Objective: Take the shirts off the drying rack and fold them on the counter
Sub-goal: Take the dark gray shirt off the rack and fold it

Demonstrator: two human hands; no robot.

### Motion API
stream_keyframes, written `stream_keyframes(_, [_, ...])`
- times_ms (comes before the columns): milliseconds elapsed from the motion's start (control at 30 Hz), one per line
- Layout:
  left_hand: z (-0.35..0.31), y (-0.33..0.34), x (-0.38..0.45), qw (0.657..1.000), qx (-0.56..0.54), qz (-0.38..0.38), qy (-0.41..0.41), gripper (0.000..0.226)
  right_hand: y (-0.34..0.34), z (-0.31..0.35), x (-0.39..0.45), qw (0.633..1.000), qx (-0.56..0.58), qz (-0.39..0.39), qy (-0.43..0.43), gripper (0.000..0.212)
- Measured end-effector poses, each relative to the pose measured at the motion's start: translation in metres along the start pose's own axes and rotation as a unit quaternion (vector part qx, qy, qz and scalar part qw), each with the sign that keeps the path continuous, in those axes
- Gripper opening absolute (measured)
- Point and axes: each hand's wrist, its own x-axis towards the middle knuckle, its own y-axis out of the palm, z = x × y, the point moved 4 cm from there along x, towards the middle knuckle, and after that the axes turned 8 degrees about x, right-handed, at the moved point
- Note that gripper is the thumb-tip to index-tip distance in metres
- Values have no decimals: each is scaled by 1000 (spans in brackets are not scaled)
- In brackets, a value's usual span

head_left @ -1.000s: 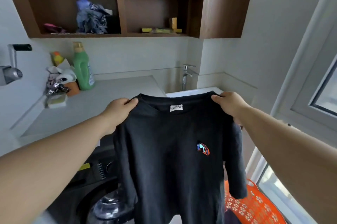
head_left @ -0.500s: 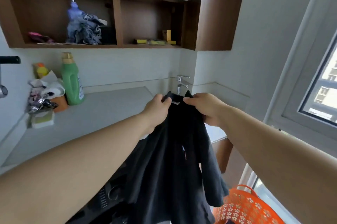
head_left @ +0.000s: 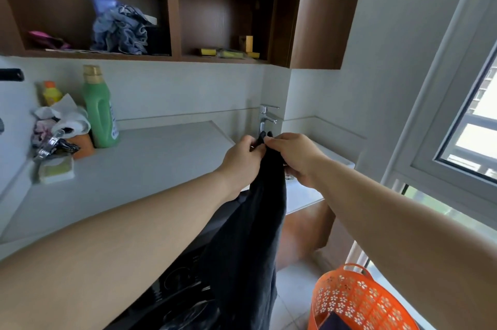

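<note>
Shirt [head_left: 258, 235], black soft cotton: hung limp off near right corner of grey counter [head_left: 139, 168], top pinched by left hand [head_left: 242, 160] and right hand [head_left: 294, 157]. Judged light, floppy; best gripped at shoulders.

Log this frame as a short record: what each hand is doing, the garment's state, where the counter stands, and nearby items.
left hand: pinches the top edge of the black shirt
right hand: pinches the same edge, beside the left
shirt state: hanging gathered lengthwise, not on the counter
grey counter: left of the hands
nearby: green detergent bottle, orange laundry basket, chrome tap
</note>
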Motion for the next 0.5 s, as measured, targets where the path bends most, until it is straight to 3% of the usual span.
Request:
stream_keyframes(67, [-1,0,-3,997,-55,46,-10,10,0,-1,-1,1000,0,3,2,19])
stream_keyframes(200, [-3,-2,-11,982,-99,157,-21,28,-4,-11,-1,999,24,40,29,12])
stream_keyframes(267, [-1,-7,-10,989,-21,147,-8,28,-7,-13,-2,997,30,59,37,16])
stream_keyframes(333, [-2,-22,-4,987,146,54,43,26,-10,-13,-2,996,13,80,35,26])
stream_keyframes(400, [-2,-35,1,976,200,18,79,41,-13,-10,-3,991,1,127,40,28])
stream_keyframes(467, [-1,-35,3,971,199,101,87,58,-16,-6,-5,982,-5,182,43,24])
stream_keyframes(500, [-1,-32,2,966,191,155,78,56,-18,-2,-8,978,-6,203,41,23])
